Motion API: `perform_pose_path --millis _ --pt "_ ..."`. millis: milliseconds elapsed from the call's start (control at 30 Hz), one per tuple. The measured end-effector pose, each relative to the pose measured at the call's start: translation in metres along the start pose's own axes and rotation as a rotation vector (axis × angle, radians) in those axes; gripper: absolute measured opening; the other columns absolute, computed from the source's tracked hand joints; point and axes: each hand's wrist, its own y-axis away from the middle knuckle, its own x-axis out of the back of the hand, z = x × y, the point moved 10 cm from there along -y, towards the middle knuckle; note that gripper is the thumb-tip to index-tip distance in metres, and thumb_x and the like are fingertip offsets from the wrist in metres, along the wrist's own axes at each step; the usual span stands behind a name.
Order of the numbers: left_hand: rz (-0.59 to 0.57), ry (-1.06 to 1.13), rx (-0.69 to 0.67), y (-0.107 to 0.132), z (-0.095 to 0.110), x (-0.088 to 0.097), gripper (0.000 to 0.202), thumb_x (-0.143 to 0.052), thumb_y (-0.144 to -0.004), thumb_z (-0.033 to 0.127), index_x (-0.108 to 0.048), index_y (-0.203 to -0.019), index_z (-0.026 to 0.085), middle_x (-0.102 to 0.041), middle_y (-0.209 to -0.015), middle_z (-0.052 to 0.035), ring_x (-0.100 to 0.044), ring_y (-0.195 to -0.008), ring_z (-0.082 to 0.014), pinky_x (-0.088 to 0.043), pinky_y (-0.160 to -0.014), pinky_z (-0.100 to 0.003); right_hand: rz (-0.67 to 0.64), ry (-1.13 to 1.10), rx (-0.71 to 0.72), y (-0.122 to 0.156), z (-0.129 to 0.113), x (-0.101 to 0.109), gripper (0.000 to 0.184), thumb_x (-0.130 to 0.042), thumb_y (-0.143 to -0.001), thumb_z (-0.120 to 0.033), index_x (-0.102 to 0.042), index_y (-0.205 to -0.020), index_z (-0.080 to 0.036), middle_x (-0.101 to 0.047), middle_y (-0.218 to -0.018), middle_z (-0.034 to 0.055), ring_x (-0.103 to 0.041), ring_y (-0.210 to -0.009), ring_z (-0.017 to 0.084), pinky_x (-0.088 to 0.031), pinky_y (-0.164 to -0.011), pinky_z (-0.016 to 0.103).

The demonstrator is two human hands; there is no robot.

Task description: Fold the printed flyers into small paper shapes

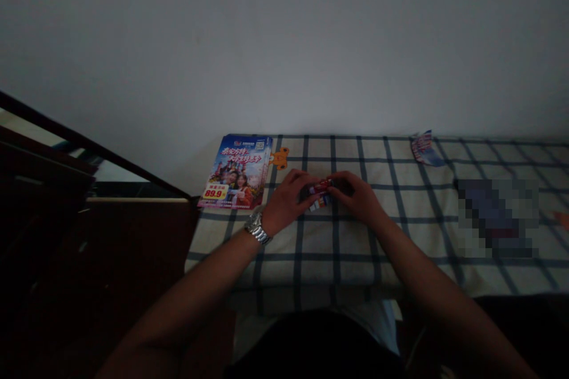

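Note:
My left hand [287,204], with a metal-banded watch [258,228] on its wrist, and my right hand [358,196] meet over the checked cloth. Between their closed fingers is a small folded paper [319,189] with red, blue and white print. Each hand grips one side of it, and the fingers cover part of the paper. To the left of my left hand lies a stack of printed flyers [237,173], blue at the top and pink below. An orange cartoon-animal cutout [280,157] lies against the stack's right edge.
The checked cloth [355,237] covers a table or bed set against a pale wall [284,41]. A crumpled printed paper [427,151] rests at the back right. Farther right is a blurred-out dark object [495,216]. A dark rail [89,145] slopes down at the left.

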Motion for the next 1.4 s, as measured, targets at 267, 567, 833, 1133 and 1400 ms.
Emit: perform_pose_path --millis 267,567,833,1133,1400 --pt "0.039 0.031 0.058 0.002 -0.009 0.008 0.016 -0.062 -0.095 0.023 -0.060 -0.110 0.020 -0.063 -0.100 -0.0033 -0.064 -0.089 -0.0156 -0.056 -0.082 -0.030 0.072 0.009 0.055 0.001 -0.003 0.010 0.024 -0.069 -0.090 -0.038 -0.064 -0.110 -0.024 -0.073 -0.095 0.0036 -0.067 -0.079 0.019 -0.056 -0.070 0.034" --pt "0.105 -0.025 -0.007 0.002 -0.001 0.017 0.008 -0.065 -0.095 0.020 -0.069 -0.101 0.023 -0.064 -0.101 -0.0025 -0.063 -0.098 -0.0165 -0.053 -0.087 -0.032 0.170 0.133 0.155 0.003 -0.023 0.022 0.019 -0.067 -0.091 -0.034 -0.064 -0.107 -0.024 -0.068 -0.093 0.0044 -0.064 -0.078 0.019 -0.057 -0.072 0.035" --pt "0.056 -0.183 -0.075 0.002 0.001 0.012 0.006 -0.064 -0.095 0.022 -0.069 -0.097 0.023 -0.065 -0.104 -0.0039 -0.061 -0.098 -0.0186 -0.051 -0.085 -0.034 0.074 0.018 0.156 0.001 -0.009 0.011 0.021 -0.067 -0.093 -0.034 -0.061 -0.110 -0.025 -0.067 -0.112 0.0075 -0.070 -0.101 0.023 -0.062 -0.092 0.045" --pt "-0.072 -0.142 -0.127 0.003 0.002 -0.004 0.017 -0.068 -0.093 0.028 -0.069 -0.109 0.024 -0.063 -0.121 -0.0077 -0.060 -0.112 -0.0228 -0.052 -0.097 -0.041 -0.029 0.169 0.215 0.001 -0.009 0.005 0.024 -0.066 -0.091 -0.025 -0.062 -0.114 -0.026 -0.067 -0.116 0.0080 -0.068 -0.107 0.025 -0.061 -0.093 0.046" --pt "-0.137 -0.177 -0.101 0.005 -0.004 -0.013 0.028 -0.063 -0.096 0.029 -0.065 -0.124 0.025 -0.064 -0.134 -0.0075 -0.060 -0.124 -0.0253 -0.051 -0.105 -0.047 -0.094 0.302 0.259 0.003 -0.011 0.000 0.032 -0.066 -0.088 -0.019 -0.063 -0.119 -0.028 -0.068 -0.127 0.0073 -0.066 -0.117 0.027 -0.056 -0.100 0.048"
